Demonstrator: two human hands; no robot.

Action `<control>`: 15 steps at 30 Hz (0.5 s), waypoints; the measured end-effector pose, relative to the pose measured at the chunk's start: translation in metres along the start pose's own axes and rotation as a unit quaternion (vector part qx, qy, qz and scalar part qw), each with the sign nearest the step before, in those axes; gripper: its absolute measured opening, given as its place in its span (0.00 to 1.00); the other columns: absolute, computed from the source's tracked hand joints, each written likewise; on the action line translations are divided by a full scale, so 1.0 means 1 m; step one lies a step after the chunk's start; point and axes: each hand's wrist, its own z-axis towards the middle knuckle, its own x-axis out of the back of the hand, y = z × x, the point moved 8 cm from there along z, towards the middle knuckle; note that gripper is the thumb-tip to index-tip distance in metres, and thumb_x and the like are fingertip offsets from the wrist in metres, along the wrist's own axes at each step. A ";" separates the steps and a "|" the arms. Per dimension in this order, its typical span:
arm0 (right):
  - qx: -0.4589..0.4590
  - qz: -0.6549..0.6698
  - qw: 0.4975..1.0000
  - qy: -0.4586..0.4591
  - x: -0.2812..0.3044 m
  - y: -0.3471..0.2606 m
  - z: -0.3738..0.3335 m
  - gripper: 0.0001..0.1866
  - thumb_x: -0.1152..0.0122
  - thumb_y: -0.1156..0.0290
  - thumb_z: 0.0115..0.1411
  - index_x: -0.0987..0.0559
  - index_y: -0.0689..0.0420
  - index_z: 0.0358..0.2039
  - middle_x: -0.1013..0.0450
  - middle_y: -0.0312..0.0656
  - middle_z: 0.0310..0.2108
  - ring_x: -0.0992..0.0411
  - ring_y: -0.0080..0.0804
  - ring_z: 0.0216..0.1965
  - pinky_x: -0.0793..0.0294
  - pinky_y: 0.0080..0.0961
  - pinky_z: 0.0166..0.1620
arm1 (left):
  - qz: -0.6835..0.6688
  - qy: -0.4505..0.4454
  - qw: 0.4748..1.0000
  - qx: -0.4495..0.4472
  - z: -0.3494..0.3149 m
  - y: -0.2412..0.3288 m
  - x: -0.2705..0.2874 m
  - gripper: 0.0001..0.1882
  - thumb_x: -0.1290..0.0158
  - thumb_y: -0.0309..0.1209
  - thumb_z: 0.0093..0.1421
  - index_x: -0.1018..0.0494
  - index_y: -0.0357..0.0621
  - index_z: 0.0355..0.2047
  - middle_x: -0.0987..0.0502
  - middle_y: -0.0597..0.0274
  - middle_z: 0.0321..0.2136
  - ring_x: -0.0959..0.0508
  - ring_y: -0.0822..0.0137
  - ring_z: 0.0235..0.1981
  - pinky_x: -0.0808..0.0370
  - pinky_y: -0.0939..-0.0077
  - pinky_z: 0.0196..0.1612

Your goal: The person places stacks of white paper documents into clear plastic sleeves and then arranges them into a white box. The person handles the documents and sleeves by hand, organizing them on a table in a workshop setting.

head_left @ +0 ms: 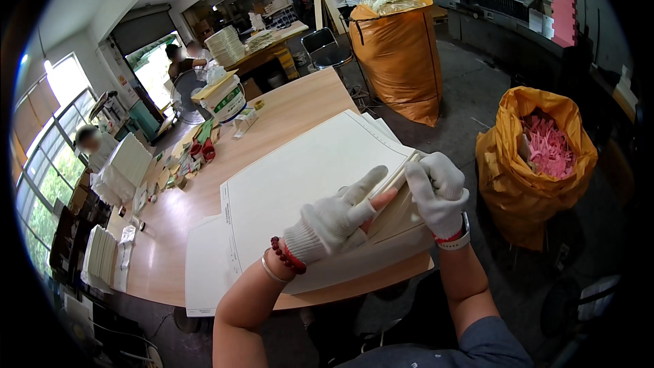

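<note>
A stack of large white paper sheets (pixel 293 170) lies on the table in front of me, its right edge raised and curled. My left hand (pixel 330 225), in a white knitted glove with one bare fingertip, rests on the sheets with its fingers stretched toward that edge. At the raised corner my right hand (pixel 439 191), also gloved, is closed with the fingers bent around the sheet edge. How many sheets it grips is hidden. Beneath the lifted edge, a brownish layer (pixel 395 218) shows between the hands.
The wooden table (pixel 293 99) carries a white bucket (pixel 221 99), tape rolls (pixel 204 150) and paper stacks (pixel 101 252). An orange sack with pink scraps (pixel 497 163) stands at right; a taller orange sack (pixel 398 61) stands beyond the table. Other people work farther back.
</note>
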 end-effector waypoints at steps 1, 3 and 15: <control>0.009 -0.007 1.000 0.001 0.000 0.000 -0.001 0.02 0.42 0.78 0.56 0.24 0.63 0.27 0.36 0.39 0.18 0.36 0.31 0.19 0.37 0.27 0.23 | -0.014 -0.015 1.000 -0.005 0.000 0.000 -0.002 0.26 0.48 0.23 0.49 0.26 0.51 0.52 0.36 0.38 0.58 0.21 0.54 0.45 0.23 0.71 0.46; 0.027 -0.021 0.999 0.004 0.001 0.000 -0.002 0.03 0.42 0.78 0.57 0.24 0.63 0.27 0.36 0.38 0.17 0.36 0.31 0.19 0.37 0.27 0.23 | -0.126 -0.050 0.985 0.108 -0.001 -0.015 -0.007 0.25 0.43 0.25 0.50 0.26 0.50 0.51 0.36 0.39 0.59 0.21 0.52 0.44 0.23 0.70 0.46; 0.038 -0.016 0.999 -0.016 0.002 -0.002 -0.004 0.04 0.43 0.79 0.56 0.23 0.62 0.33 0.36 0.38 0.19 0.37 0.31 0.20 0.37 0.27 0.23 | -0.069 0.054 0.996 -0.008 -0.003 -0.009 -0.002 0.15 0.38 0.24 0.47 0.23 0.43 0.38 0.44 0.36 0.63 0.25 0.46 0.51 0.26 0.69 0.50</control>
